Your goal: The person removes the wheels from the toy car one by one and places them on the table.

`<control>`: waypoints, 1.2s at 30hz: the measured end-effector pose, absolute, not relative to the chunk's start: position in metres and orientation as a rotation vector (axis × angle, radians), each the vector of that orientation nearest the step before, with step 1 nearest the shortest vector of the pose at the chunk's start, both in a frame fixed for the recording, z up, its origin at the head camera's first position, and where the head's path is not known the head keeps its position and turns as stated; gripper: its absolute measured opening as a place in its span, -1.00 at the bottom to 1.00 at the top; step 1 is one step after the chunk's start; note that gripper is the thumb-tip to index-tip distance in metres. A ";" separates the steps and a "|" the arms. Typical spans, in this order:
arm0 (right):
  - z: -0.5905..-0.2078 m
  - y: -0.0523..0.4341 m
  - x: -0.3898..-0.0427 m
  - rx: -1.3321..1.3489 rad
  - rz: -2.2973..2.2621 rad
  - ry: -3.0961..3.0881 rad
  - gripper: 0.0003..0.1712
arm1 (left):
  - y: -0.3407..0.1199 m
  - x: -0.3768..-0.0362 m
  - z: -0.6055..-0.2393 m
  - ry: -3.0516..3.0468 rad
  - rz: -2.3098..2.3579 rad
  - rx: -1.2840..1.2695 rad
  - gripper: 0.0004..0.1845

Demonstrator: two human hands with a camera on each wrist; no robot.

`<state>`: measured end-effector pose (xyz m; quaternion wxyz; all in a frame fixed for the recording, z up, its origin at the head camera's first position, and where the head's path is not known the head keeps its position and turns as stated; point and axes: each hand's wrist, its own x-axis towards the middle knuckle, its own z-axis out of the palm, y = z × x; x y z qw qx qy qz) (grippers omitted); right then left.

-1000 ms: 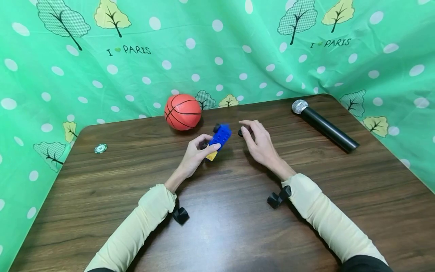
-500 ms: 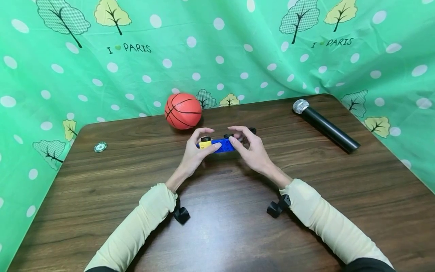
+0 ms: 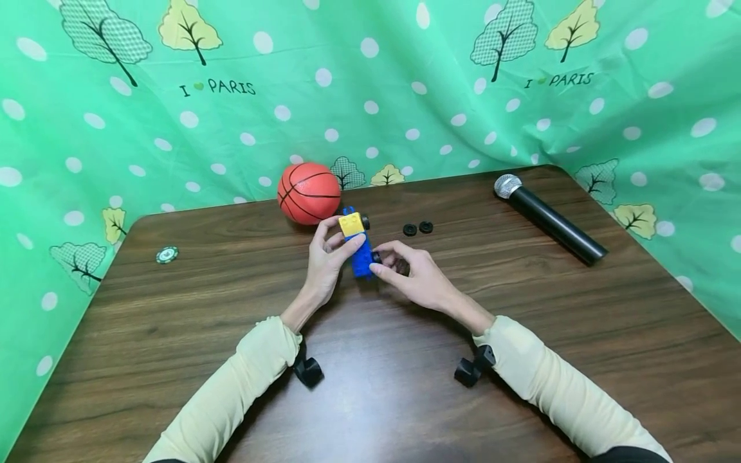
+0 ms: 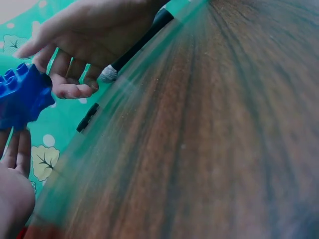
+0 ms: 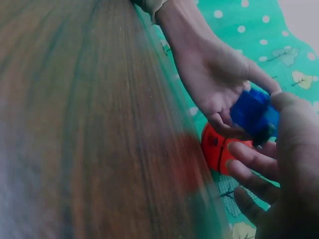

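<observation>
A toy car (image 3: pixel 361 258) built of blue and yellow bricks is held just above the table, its yellow end pointing away. My left hand (image 3: pixel 325 260) grips it from the left, with the thumb on top of the blue brick. My right hand (image 3: pixel 419 276) pinches the near blue end, thumb and forefinger at a black wheel (image 3: pixel 376 257) on its right side. Another black wheel (image 3: pixel 365 222) sits beside the yellow brick. In the left wrist view, the studded blue brick (image 4: pixel 22 94) shows between both hands. Fingers partly hide the car's left side.
Two loose black wheels (image 3: pixel 418 228) lie on the wooden table (image 3: pixel 370 399) behind my right hand. A small orange basketball (image 3: pixel 309 193) stands just beyond the car. A microphone (image 3: pixel 550 218) lies at the right, and a green-and-white poker chip (image 3: pixel 167 255) at the left.
The car has turned so its yellow end points away and its wheels face right. My right hand has come from the loose wheels to the car, then moved nearer me with it.
</observation>
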<state>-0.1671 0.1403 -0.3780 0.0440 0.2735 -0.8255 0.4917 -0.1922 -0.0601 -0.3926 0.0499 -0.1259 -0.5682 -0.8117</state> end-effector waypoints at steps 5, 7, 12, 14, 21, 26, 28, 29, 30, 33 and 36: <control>-0.379 0.139 -0.170 0.714 1.584 -2.496 -0.69 | -0.061 -0.191 -0.393 -1.863 -2.403 -0.465 -0.49; -0.380 0.138 -0.172 0.670 1.658 -2.449 -0.66 | -0.060 -0.190 -0.393 -1.897 -2.388 -0.487 -0.49; -0.380 0.134 -0.176 0.641 1.817 -2.337 -0.65 | -0.060 -0.189 -0.392 -1.948 -2.370 -0.531 -0.46; -0.380 0.132 -0.177 0.629 1.851 -2.311 -0.65 | -0.060 -0.189 -0.392 -1.970 -2.361 -0.539 -0.45; -0.381 0.125 -0.182 0.606 1.929 -2.281 -0.62 | -0.059 -0.191 -0.392 -2.043 -2.308 -0.579 -0.44; -0.383 0.122 -0.185 0.595 1.920 -2.263 -0.64 | -0.058 -0.190 -0.393 -2.097 -2.257 -0.586 -0.45; -0.384 0.121 -0.186 0.588 1.916 -2.267 -0.65 | -0.058 -0.190 -0.393 -2.113 -2.251 -0.587 -0.45; -0.384 0.120 -0.187 0.582 1.919 -2.265 -0.64 | -0.058 -0.191 -0.393 -2.120 -2.245 -0.586 -0.46; -0.385 0.120 -0.187 0.576 1.919 -2.264 -0.65 | -0.058 -0.191 -0.393 -2.119 -2.252 -0.589 -0.46; -0.385 0.119 -0.188 0.549 1.881 -2.270 -0.65 | -0.058 -0.192 -0.392 -2.116 -2.272 -0.590 -0.52; -0.386 0.118 -0.187 0.525 1.818 -2.278 -0.66 | -0.058 -0.192 -0.391 -2.106 -2.314 -0.553 -0.59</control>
